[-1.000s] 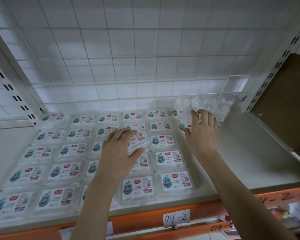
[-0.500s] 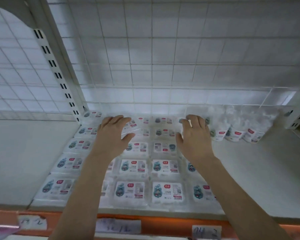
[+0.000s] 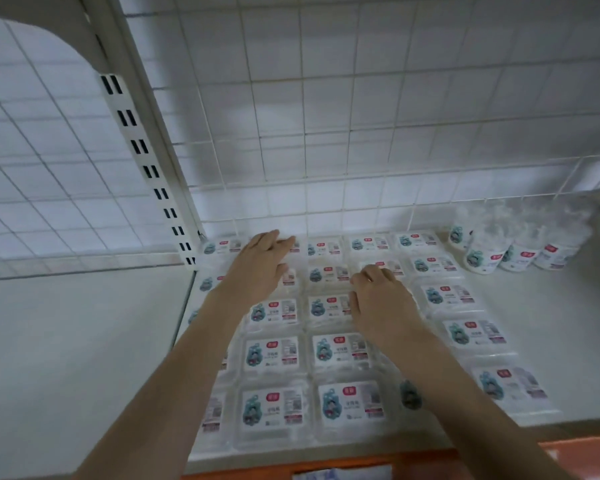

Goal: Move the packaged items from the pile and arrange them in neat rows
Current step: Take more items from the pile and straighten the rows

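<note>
Two hands lie flat with fingers straight on the laid-out rows of packs [image 3: 340, 351]; the left hand [image 3: 257, 268] holds nothing that I can make out. From the head view, the pile [image 3: 513, 247] sits at the shelf's [image 3: 568, 341] far right, probably standing on edge, nearer the right hand [image 3: 383, 303], which is empty and would reach right and away.

A pale grey flat shelf board [image 3: 551, 341] carries an orange front edge strip [image 3: 589, 452] along its near side. Behind the board rises a white wire grid back panel [image 3: 361, 116]. Left of the board stands a white slotted metal upright post [image 3: 142, 150], and beyond that post lies a second pale grey shelf surface [image 3: 66, 341].
</note>
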Demonstrator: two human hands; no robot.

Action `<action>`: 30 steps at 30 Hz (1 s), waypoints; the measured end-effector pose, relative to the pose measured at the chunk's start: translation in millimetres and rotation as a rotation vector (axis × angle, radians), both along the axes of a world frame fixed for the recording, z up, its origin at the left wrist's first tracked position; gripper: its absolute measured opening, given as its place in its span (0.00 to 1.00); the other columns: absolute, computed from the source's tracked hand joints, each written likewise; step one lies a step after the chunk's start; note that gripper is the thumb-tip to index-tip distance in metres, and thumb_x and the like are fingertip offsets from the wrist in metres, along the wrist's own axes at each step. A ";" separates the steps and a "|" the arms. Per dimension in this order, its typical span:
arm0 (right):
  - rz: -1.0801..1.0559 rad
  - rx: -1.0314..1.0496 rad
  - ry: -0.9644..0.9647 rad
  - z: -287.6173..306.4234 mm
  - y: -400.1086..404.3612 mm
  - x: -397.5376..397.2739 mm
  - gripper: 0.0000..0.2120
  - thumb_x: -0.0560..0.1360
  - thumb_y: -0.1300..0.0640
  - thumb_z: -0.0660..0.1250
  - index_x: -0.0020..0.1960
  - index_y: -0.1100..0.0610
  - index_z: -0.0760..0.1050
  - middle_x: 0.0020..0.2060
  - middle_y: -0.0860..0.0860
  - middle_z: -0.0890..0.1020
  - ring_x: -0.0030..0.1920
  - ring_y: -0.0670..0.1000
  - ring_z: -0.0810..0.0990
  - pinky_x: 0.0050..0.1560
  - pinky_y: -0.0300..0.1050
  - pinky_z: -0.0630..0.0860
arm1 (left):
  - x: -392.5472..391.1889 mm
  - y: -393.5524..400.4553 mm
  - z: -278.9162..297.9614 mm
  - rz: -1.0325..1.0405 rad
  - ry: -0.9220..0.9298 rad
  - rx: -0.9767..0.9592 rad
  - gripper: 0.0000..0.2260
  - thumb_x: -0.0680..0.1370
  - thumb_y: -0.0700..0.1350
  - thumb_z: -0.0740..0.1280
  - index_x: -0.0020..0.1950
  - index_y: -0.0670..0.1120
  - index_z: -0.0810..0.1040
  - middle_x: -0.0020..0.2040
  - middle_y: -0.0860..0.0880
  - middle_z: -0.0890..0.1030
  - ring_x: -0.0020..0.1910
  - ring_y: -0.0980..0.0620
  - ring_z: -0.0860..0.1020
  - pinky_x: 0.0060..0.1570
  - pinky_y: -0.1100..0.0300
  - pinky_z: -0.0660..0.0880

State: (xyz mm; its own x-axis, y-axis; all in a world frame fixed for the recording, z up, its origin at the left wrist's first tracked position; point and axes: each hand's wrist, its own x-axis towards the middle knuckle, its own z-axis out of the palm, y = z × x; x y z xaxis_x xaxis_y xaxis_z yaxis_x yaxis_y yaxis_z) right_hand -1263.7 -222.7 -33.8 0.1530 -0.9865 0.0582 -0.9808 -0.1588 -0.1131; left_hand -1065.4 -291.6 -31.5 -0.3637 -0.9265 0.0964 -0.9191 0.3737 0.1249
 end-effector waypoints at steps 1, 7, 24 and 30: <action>-0.019 -0.009 -0.007 -0.8 1.3 3.1 0.15 0.79 0.56 0.52 0.64 0.59 0.66 0.61 0.54 0.68 0.62 0.53 0.66 0.60 0.45 0.69 | 1.6 -2.2 1.6 -0.003 0.025 0.013 0.23 0.81 0.44 0.57 0.75 0.47 0.56 0.76 0.46 0.54 0.73 0.47 0.53 0.70 0.57 0.52; -0.064 -0.026 -0.036 -4.3 7.9 11.0 0.17 0.80 0.58 0.52 0.68 0.58 0.64 0.65 0.53 0.66 0.64 0.53 0.65 0.63 0.46 0.67 | 8.5 -10.6 4.7 0.068 0.064 -0.077 0.20 0.78 0.47 0.61 0.69 0.44 0.66 0.67 0.46 0.67 0.66 0.46 0.66 0.66 0.54 0.62; 0.117 -0.068 -0.125 -5.1 13.6 28.4 0.18 0.79 0.56 0.52 0.68 0.59 0.64 0.64 0.53 0.68 0.65 0.52 0.65 0.66 0.45 0.65 | 15.5 35.9 -9.5 0.426 -0.004 -0.118 0.27 0.79 0.55 0.56 0.74 0.44 0.54 0.73 0.42 0.56 0.73 0.42 0.53 0.71 0.51 0.52; 0.327 -0.047 -0.153 0.7 -18.5 57.8 0.24 0.80 0.58 0.52 0.74 0.61 0.51 0.73 0.55 0.54 0.73 0.54 0.52 0.72 0.44 0.52 | 28.9 36.7 -14.2 0.339 -0.016 -0.118 0.29 0.80 0.55 0.55 0.74 0.39 0.52 0.74 0.40 0.56 0.74 0.42 0.51 0.73 0.53 0.47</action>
State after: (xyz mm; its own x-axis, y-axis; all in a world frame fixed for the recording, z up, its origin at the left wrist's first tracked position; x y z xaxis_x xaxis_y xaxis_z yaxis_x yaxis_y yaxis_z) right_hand -1206.0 -241.2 -33.1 0.4460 -0.8824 0.1495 -0.8495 -0.4700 -0.2397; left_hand -1036.5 -254.8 -45.7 -0.0402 -0.9777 0.2063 -0.9948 0.0585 0.0833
